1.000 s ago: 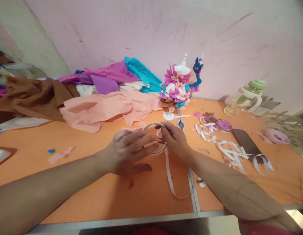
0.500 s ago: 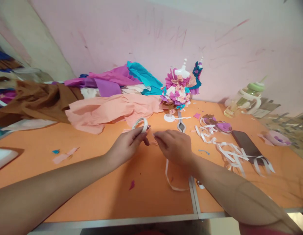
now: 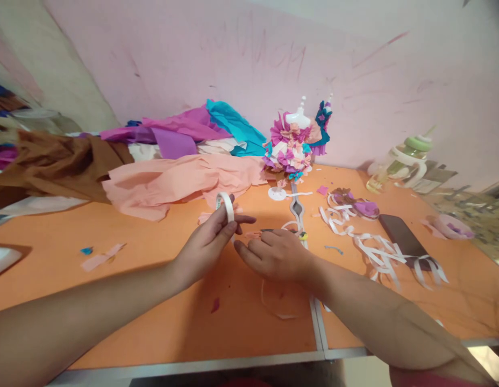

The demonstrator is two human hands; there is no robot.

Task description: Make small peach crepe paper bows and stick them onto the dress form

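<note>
My left hand (image 3: pixel 209 236) is closed around a roll of white tape (image 3: pixel 228 207), held upright above the table with one finger stretched out to the right. Just right of it, my right hand (image 3: pixel 273 251) is curled, its thumb close to the left fingertips. A thin white strip (image 3: pixel 287 317) trails from beneath the right hand in a loose loop; the grip on it is partly hidden. Behind the right knuckles lies a dark, thin object with a yellow end (image 3: pixel 303 235), mostly covered. Peach paper scraps (image 3: pixel 253 235) lie near the fingers.
Crumpled crepe paper in brown (image 3: pixel 68 166), peach (image 3: pixel 180 180) and other colours lies at the back left. A decorated figure (image 3: pixel 292 148) stands near the wall. Rightward are white ribbons (image 3: pixel 378 252), a phone (image 3: pixel 405 239) and a bottle (image 3: pixel 403 164) on the orange table (image 3: pixel 152 322).
My right hand has moved left and slightly down, closer to my left hand, and the trailing strip has shifted left. The tape roll has turned and sits a little further left.
</note>
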